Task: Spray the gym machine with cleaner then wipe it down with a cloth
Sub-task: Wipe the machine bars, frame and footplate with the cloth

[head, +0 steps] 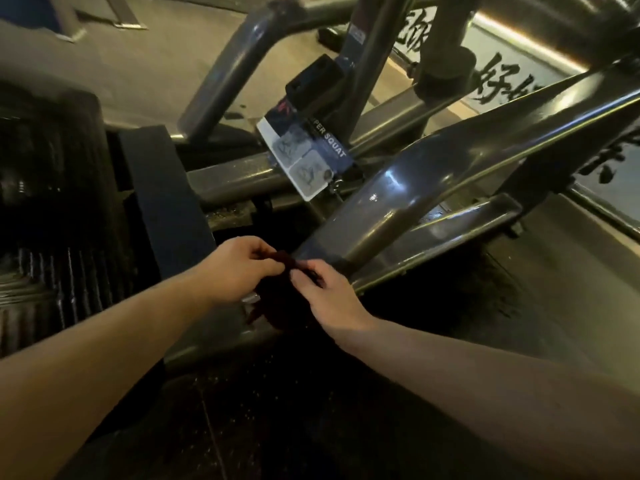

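Cloth [277, 306] (dark, bunched) pinched by left hand [239, 268] and right hand [325, 292], fingers curled, beside machine beam [433, 188].

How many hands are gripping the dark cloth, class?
2. The left hand pinches the dark cloth at its top left; the right hand pinches it at the right, beside the sloping beam. No others visible.

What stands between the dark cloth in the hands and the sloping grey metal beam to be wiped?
Nothing visible does. The left hand and right hand pinch the dark red cloth right beside the lower end of the sloping grey metal beam.
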A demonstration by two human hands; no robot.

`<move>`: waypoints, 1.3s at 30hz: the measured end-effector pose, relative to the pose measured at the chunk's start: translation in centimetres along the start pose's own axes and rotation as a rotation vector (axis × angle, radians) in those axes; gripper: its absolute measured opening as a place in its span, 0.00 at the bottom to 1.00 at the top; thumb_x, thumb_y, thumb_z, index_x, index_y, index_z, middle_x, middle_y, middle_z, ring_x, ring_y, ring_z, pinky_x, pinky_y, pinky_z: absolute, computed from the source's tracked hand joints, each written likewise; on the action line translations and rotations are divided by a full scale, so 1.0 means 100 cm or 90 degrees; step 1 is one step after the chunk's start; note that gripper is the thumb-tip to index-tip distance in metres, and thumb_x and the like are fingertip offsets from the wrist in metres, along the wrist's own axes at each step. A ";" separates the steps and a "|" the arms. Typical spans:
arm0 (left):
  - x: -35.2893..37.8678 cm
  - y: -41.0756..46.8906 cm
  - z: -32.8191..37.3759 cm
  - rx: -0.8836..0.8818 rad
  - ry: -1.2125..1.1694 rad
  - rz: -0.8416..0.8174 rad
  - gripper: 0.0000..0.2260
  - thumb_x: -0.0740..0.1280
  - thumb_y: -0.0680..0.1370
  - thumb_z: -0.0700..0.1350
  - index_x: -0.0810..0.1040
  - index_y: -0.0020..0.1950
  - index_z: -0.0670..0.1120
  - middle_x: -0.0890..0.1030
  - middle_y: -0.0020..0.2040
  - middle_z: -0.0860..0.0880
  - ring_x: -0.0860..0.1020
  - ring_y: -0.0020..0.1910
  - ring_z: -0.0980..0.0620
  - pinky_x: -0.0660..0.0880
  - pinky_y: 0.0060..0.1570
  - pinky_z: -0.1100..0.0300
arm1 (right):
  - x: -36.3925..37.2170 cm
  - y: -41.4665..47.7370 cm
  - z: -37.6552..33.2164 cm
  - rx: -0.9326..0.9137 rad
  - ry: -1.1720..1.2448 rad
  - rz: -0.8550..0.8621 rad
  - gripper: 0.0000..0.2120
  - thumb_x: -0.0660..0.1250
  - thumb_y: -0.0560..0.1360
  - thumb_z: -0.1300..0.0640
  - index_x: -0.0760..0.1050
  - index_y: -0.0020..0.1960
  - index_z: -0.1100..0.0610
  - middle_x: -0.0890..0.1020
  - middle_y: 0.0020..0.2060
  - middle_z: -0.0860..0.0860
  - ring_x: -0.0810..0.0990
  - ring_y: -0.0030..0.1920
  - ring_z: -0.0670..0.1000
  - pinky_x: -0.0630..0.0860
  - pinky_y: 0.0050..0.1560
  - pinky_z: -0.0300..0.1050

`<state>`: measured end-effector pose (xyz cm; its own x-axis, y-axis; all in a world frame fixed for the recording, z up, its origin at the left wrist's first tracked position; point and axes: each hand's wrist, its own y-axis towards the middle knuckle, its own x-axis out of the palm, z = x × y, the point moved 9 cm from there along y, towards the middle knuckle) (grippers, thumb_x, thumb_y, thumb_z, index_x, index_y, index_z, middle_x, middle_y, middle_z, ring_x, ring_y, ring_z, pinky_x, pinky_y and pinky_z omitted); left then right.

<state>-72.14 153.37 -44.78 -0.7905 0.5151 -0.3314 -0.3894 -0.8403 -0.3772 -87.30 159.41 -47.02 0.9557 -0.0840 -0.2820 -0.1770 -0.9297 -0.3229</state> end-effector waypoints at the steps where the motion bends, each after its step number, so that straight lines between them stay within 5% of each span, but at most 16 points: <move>1: 0.001 -0.003 -0.001 -0.007 -0.002 0.006 0.05 0.71 0.80 0.48 0.81 0.56 0.52 0.86 0.49 0.50 0.85 0.45 0.55 0.78 0.42 0.61 | 0.002 -0.002 0.006 0.020 0.047 -0.017 0.10 0.68 0.82 0.50 0.79 0.62 0.50 0.85 0.54 0.51 0.85 0.55 0.49 0.82 0.61 0.52; 8: 0.012 -0.037 0.015 -0.013 -0.027 0.031 0.06 0.69 0.82 0.43 0.83 0.55 0.51 0.86 0.48 0.52 0.85 0.46 0.58 0.77 0.38 0.69 | 0.018 -0.024 0.013 0.119 0.317 -0.132 0.11 0.66 0.83 0.53 0.79 0.64 0.48 0.86 0.57 0.52 0.84 0.59 0.55 0.81 0.61 0.61; 11: 0.013 -0.052 0.025 -0.001 0.003 0.040 0.09 0.68 0.83 0.42 0.84 0.56 0.54 0.86 0.50 0.53 0.84 0.51 0.56 0.79 0.47 0.65 | 0.019 -0.028 0.009 0.144 0.389 -0.147 0.12 0.64 0.84 0.58 0.79 0.65 0.50 0.86 0.56 0.54 0.84 0.58 0.57 0.83 0.55 0.57; 16: 0.012 -0.067 0.027 0.016 0.091 0.051 0.12 0.68 0.83 0.45 0.81 0.63 0.61 0.82 0.58 0.56 0.81 0.56 0.59 0.78 0.55 0.64 | 0.019 -0.025 0.014 0.166 0.366 -0.101 0.13 0.63 0.83 0.62 0.81 0.62 0.50 0.86 0.55 0.55 0.84 0.59 0.58 0.79 0.65 0.61; 20: 0.015 -0.073 0.024 0.048 0.143 0.048 0.19 0.68 0.83 0.46 0.74 0.74 0.54 0.81 0.54 0.57 0.81 0.51 0.61 0.77 0.49 0.70 | -0.010 -0.015 -0.017 -0.027 0.134 -0.026 0.12 0.66 0.82 0.62 0.84 0.57 0.49 0.88 0.50 0.49 0.85 0.54 0.50 0.79 0.65 0.54; 24: 0.004 -0.066 -0.003 0.022 0.232 0.069 0.18 0.69 0.82 0.47 0.75 0.73 0.51 0.79 0.55 0.56 0.79 0.52 0.59 0.76 0.57 0.63 | -0.058 -0.020 -0.112 -0.337 -0.204 0.024 0.14 0.65 0.82 0.63 0.80 0.66 0.55 0.86 0.56 0.49 0.83 0.54 0.45 0.77 0.60 0.37; 27: 0.000 -0.057 -0.038 -0.014 0.288 0.071 0.16 0.70 0.81 0.47 0.77 0.69 0.52 0.78 0.55 0.56 0.79 0.53 0.57 0.78 0.57 0.60 | -0.062 -0.022 -0.152 -0.538 -0.601 0.089 0.15 0.64 0.82 0.59 0.79 0.67 0.52 0.85 0.58 0.51 0.82 0.57 0.52 0.76 0.59 0.48; 29: -0.001 -0.052 -0.060 -0.033 0.371 0.070 0.15 0.70 0.80 0.48 0.78 0.67 0.52 0.79 0.60 0.53 0.78 0.58 0.52 0.77 0.62 0.54 | -0.045 -0.002 -0.131 -0.527 -0.861 0.052 0.16 0.62 0.82 0.59 0.78 0.67 0.51 0.82 0.63 0.52 0.77 0.66 0.56 0.68 0.67 0.51; 32: -0.001 -0.050 -0.082 -0.036 0.617 0.046 0.18 0.68 0.81 0.53 0.75 0.70 0.53 0.75 0.67 0.50 0.72 0.67 0.47 0.71 0.67 0.51 | -0.033 0.032 -0.069 -0.380 -1.180 -0.015 0.22 0.63 0.81 0.52 0.69 0.75 0.48 0.60 0.82 0.52 0.51 0.83 0.57 0.45 0.80 0.60; 34: -0.004 -0.050 -0.094 -0.037 0.738 0.033 0.19 0.67 0.81 0.55 0.74 0.70 0.52 0.74 0.67 0.49 0.69 0.68 0.46 0.69 0.66 0.51 | -0.024 0.038 -0.047 -0.372 -1.223 -0.007 0.27 0.61 0.82 0.49 0.63 0.80 0.48 0.50 0.84 0.54 0.41 0.83 0.60 0.40 0.80 0.65; 39: -0.014 -0.051 -0.108 -0.055 0.849 0.033 0.20 0.66 0.81 0.54 0.73 0.73 0.51 0.73 0.69 0.48 0.69 0.68 0.45 0.67 0.68 0.50 | 0.035 0.041 -0.004 -0.373 -1.200 -0.077 0.28 0.57 0.83 0.47 0.58 0.82 0.50 0.48 0.84 0.53 0.39 0.83 0.59 0.39 0.80 0.63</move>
<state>-63.99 158.75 -51.75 0.2781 0.2949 -0.9142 -0.3035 -0.8760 -0.3749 -84.57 155.17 -48.98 -0.5332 0.0311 -0.8454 0.3210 -0.9171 -0.2363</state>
